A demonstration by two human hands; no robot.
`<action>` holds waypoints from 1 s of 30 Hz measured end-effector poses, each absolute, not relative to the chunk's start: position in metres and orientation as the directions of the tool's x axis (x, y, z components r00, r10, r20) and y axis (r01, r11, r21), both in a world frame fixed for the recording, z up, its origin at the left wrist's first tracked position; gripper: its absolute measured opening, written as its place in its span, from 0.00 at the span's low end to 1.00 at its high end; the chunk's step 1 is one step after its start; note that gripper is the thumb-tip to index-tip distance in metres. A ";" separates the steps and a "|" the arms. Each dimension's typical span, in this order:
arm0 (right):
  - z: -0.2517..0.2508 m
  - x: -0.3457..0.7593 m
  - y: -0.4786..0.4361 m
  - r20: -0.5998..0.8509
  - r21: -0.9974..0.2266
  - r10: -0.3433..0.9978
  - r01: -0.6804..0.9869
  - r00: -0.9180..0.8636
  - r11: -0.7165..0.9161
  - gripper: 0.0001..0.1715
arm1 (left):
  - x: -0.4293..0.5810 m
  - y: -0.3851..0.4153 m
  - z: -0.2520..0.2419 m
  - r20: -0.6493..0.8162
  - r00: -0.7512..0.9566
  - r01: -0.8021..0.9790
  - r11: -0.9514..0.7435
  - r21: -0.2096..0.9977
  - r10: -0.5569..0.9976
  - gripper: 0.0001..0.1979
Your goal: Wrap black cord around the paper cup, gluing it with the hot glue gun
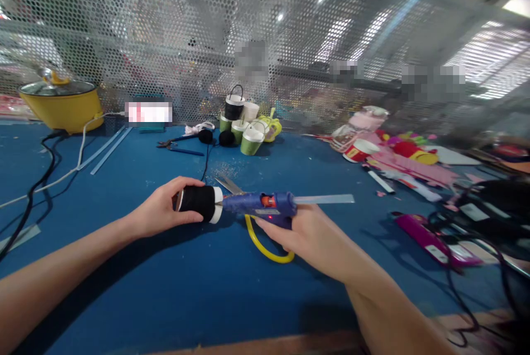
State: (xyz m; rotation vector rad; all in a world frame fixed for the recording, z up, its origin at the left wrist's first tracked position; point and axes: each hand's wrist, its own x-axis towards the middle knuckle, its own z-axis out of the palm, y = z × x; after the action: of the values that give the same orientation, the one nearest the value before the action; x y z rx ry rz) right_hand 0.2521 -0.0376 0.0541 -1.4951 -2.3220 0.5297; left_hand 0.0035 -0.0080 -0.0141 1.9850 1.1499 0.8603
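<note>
My left hand (pixel 165 206) is closed around a small paper cup (pixel 200 204) wrapped in black yarn, tipped on its side with its white rim facing right. In my right hand (pixel 310 233) is a blue hot glue gun (pixel 263 204), a clear glue stick (pixel 327 199) jutting from its back. The gun's nozzle points left and meets the cup's white rim. Beneath the gun lie scissors with yellow handles (pixel 269 250), their blades partly hidden. A black strand runs from the cup toward dark yarn balls (pixel 226 138) behind it.
Several yarn-wrapped cups (pixel 252 138) stand at the back middle, near pliers (pixel 165 145). A yellow pot (pixel 62 104) with a glass lid is at the back left, with cords. On the right are a red-and-white cup (pixel 360 150), pink craft scraps and a purple packet (pixel 430 239).
</note>
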 end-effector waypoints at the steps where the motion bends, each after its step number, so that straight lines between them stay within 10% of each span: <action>1: 0.054 0.252 -0.037 0.077 -0.475 0.919 0.796 -0.386 0.375 0.13 | 0.004 -0.008 -0.014 0.225 0.404 0.448 -0.406 0.796 0.887 0.24; 11: 0.057 0.246 -0.028 0.028 -0.596 0.964 0.770 -0.265 0.229 0.18 | 0.002 -0.009 -0.012 0.403 0.538 0.451 -0.656 0.605 0.741 0.22; 30: 0.056 0.247 -0.029 -0.020 -0.599 0.961 0.773 -0.274 0.209 0.19 | 0.002 -0.009 -0.012 0.392 0.518 0.454 -0.633 0.628 0.760 0.22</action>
State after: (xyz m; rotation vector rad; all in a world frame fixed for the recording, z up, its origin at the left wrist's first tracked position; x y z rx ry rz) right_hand 0.2465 -0.0292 0.0561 -1.6194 -2.1320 0.7268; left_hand 0.0024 -0.0086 -0.0124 2.3106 0.9934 0.9146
